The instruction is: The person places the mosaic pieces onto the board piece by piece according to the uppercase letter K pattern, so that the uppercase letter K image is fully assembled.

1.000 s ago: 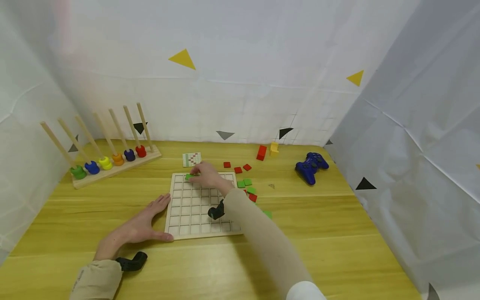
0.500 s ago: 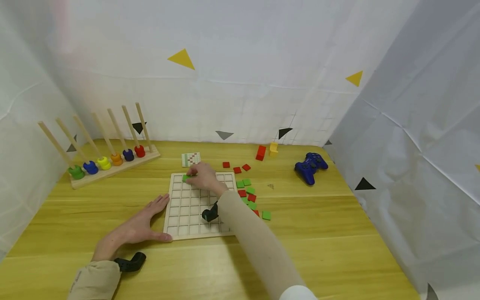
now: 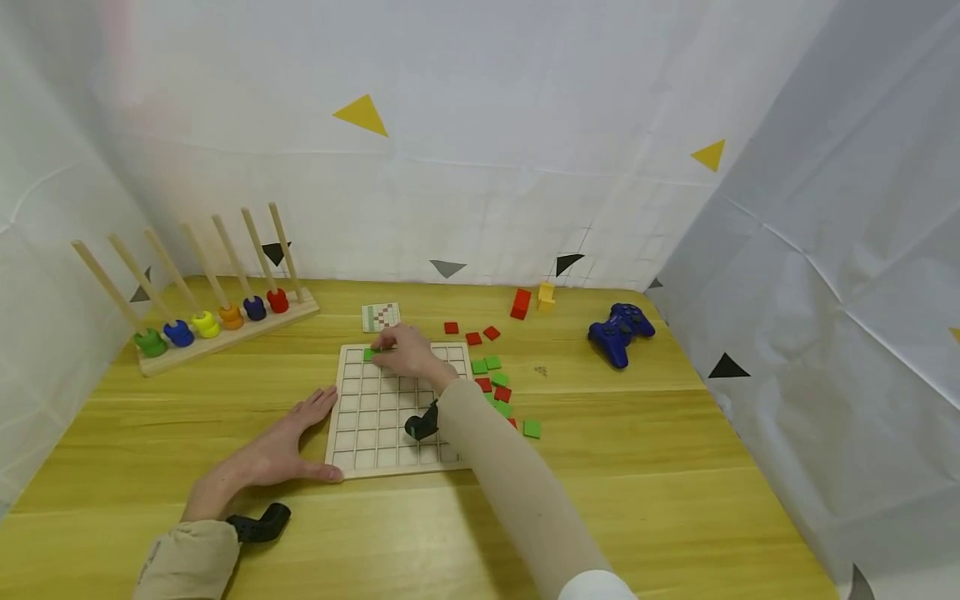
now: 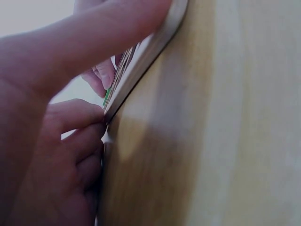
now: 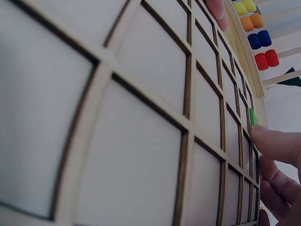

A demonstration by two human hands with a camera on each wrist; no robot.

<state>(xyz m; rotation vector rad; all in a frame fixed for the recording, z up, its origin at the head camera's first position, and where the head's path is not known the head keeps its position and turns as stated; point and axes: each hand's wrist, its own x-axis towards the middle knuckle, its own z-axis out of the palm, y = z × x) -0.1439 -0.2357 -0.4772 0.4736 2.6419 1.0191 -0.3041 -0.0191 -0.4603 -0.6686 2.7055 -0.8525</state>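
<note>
while the left hand (image 3: 273,450) lies spread along the left side of a wooden grid board (image 3: 367,422), its fingers extended to the board's edge and its thumb at the near left corner, the right hand (image 3: 407,352) reaches across the squares to the far row. the left hand is wide and relaxed, touching the board without gripping it. the right hand is nearly closed, thumb and fingertip pinching a small green tile (image 3: 367,355). the tile is at the second square from the left in that far row; whether it sits flat is hard to tell.

beyond the board, a small patterned card (image 3: 381,317) lies on the yellowish wooden table (image 3: 637,483). to the right of the board, loose red tiles (image 3: 451,328) and loose green tiles (image 3: 492,363) are scattered, some partly hidden by the right sleeve (image 3: 502,467). further back are a red block (image 3: 521,304) and a yellow block (image 3: 546,297), close together. a blue game controller (image 3: 620,335) rests at the far right. at the far left stands a wooden rack (image 3: 247,323) of seven pegs, with coloured beads at the foot of six.
</note>
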